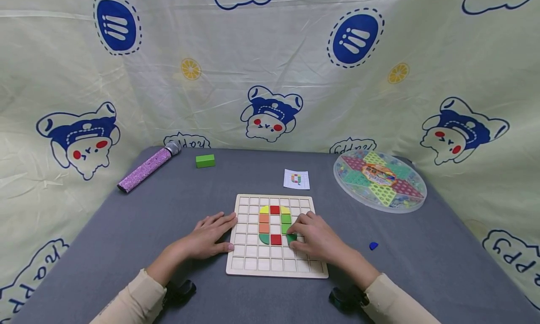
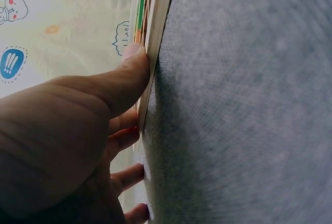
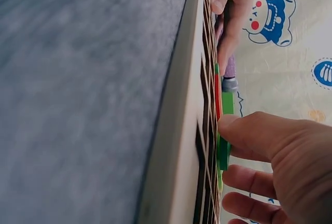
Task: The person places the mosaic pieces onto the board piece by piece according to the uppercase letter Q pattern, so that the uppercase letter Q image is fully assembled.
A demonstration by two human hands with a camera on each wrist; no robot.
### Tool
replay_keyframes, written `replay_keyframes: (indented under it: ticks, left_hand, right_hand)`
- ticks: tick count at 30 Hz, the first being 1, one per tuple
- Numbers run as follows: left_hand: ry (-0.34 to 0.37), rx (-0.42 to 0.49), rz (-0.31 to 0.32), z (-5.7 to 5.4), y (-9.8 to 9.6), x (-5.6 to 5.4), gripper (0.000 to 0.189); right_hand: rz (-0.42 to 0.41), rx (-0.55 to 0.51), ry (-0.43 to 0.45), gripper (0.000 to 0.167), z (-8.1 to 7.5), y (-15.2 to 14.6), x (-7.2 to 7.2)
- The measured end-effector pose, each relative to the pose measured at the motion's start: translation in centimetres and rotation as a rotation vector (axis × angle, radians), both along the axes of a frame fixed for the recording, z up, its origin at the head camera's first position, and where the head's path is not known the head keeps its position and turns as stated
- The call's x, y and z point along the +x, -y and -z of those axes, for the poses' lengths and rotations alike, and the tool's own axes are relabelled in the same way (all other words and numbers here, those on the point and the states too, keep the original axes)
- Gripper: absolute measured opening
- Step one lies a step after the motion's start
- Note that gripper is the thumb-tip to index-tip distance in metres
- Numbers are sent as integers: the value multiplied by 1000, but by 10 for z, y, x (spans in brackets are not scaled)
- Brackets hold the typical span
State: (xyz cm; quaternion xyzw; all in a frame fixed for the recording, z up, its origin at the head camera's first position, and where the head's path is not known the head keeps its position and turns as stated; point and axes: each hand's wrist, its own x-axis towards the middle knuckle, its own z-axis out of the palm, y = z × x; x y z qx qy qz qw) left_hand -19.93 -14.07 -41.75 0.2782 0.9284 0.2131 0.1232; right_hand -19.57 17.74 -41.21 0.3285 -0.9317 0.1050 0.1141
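Note:
A wooden grid board [image 1: 253, 265] lies on the table with coloured tiles forming a ring. Yellow corner tiles [image 1: 264, 209] and a red square [image 1: 274, 210] make the top. Orange squares [image 1: 264, 223] run down the left side, light green squares [image 1: 286, 219] down the right. Along the bottom are a dark green quarter-round tile [image 1: 263, 239] and another red square [image 1: 276, 239]. My right hand [image 1: 318, 237] pinches a second dark green quarter-round tile [image 3: 224, 154] at the lower right corner. With fingers spread, my left hand [image 1: 206, 237] rests against the board's left edge.
A small printed card [image 1: 296, 179] lies behind the board. A green block [image 1: 205, 161] and a purple glittery microphone [image 1: 147, 168] are at the back left. To the right are a round game board [image 1: 379, 181] and a small blue piece [image 1: 373, 245].

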Motion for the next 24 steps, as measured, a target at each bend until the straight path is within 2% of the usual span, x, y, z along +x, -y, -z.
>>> replay_keyframes:
  ticks: [24]
  left_hand:
    - [14, -11, -19, -3, -1, 1, 71]
  right_hand:
    - [-2, -1, -12, 20, 2, 12, -3]
